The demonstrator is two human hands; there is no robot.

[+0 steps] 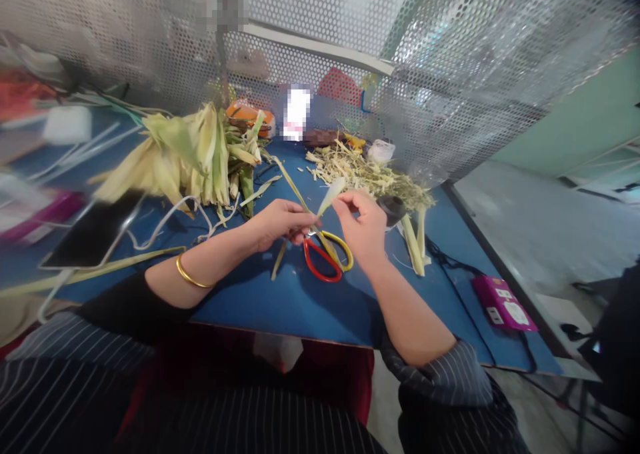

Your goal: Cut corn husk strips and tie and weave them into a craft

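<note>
Between my hands stands a small pale piece of corn husk [331, 193]. The thumb and fingers of my left hand [286, 222] pinch its lower end. My right hand [363, 224] is closed, thumb against forefinger, at the piece's right edge; its fingertips hide the exact contact. A long narrow husk strip [290, 179] runs past my left fingertips. Just below my hands are scissors [323, 257] with one red and one yellow handle; my left fingers cover part of the blades.
Corn husks [185, 151] are heaped at the back left, with shredded scraps [365, 171] at the back right. A dark phone [95, 231] and white cable [163, 224] lie left. A purple power socket [505, 304] sits near the right edge, and a perforated metal screen [320, 34] rises behind.
</note>
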